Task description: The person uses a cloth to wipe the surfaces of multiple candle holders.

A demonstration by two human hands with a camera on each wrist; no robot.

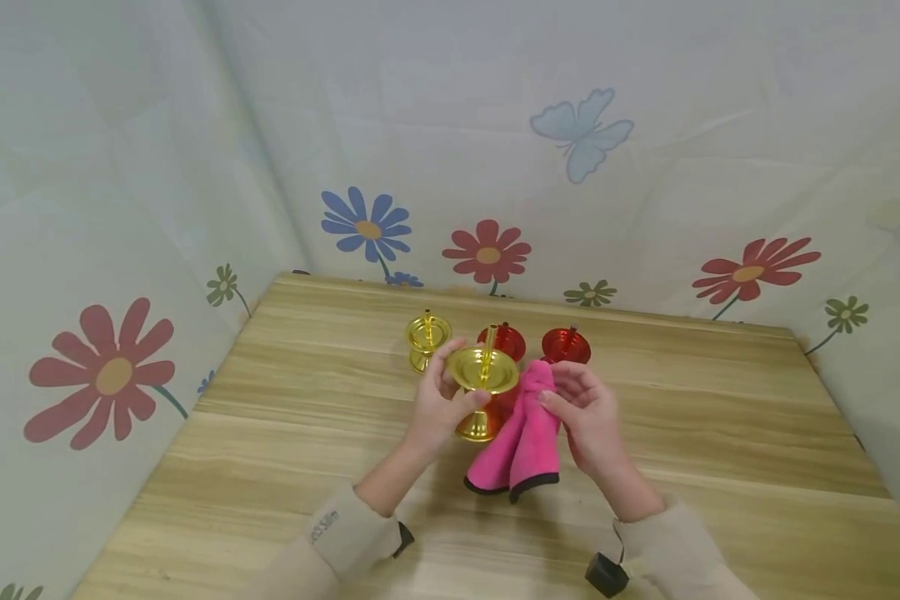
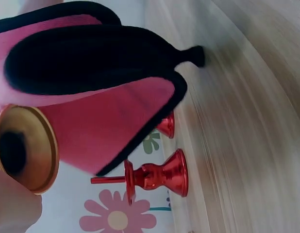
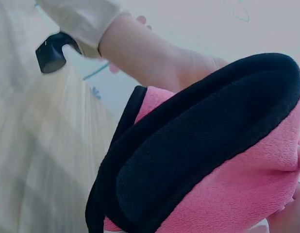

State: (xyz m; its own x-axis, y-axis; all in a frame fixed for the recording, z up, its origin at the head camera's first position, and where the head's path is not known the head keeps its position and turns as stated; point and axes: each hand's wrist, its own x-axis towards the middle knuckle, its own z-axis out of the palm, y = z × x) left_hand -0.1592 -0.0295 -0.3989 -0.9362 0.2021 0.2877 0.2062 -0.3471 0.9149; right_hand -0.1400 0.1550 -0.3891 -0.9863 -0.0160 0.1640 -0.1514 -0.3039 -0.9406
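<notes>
My left hand (image 1: 442,408) grips a gold candle holder (image 1: 487,372) by its stem, with its dish and thin upright tube facing up. In the left wrist view the round foot of this gold holder (image 2: 49,141) shows from beneath. My right hand (image 1: 594,421) pinches a pink cloth (image 1: 536,446) with black edging, bunched at the top and hanging in folds right beside the holder's dish. The cloth (image 3: 237,194) fills much of the right wrist view and hides part of the fingers there. Its dark inner side faces that camera.
Behind the hands, a second gold candle holder (image 1: 428,335) stands on the wooden table (image 1: 307,400). Two red candle holders stand further right, one (image 1: 510,342) partly hidden by the held holder, the other (image 1: 566,343) behind the right fingers. A flowered curtain (image 1: 450,150) hangs behind.
</notes>
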